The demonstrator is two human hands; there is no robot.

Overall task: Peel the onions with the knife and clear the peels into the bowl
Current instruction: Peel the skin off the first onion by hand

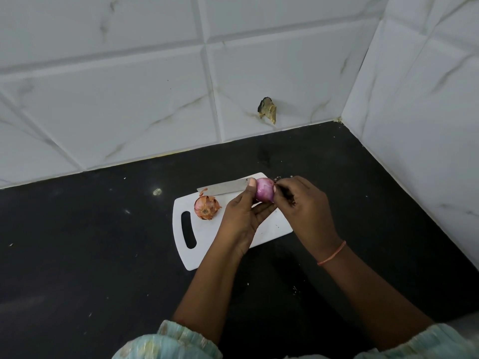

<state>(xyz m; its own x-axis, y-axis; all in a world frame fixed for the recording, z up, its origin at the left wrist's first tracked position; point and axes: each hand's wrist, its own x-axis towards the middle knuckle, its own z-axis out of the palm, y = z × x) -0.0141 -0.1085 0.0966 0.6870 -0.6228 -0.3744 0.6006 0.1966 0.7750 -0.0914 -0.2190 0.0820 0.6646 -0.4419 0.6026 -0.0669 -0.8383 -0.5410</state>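
My left hand [242, 213] cradles the purple onion [264, 191] mid-frame above the cutting board [269, 229]; right hand [302, 203] pinches its tip. I'd strip skin downward, turning steadily; knife [223, 188] lies idle behind.

Worktop [77, 255]: black stone, speckled with small pale crumbs and flecks; one larger pale fleck [157, 191] near the back edge.
Chopping board [269, 230]: white plastic, slot handle [188, 229] at its left end; lies at an angle near the back right corner of the worktop.
Wall tiles [129, 99]: white, grey-veined, meeting in a corner at the right.
Tile damage [267, 110]: ragged brown-black hole in the back wall, just above the worktop's back edge.
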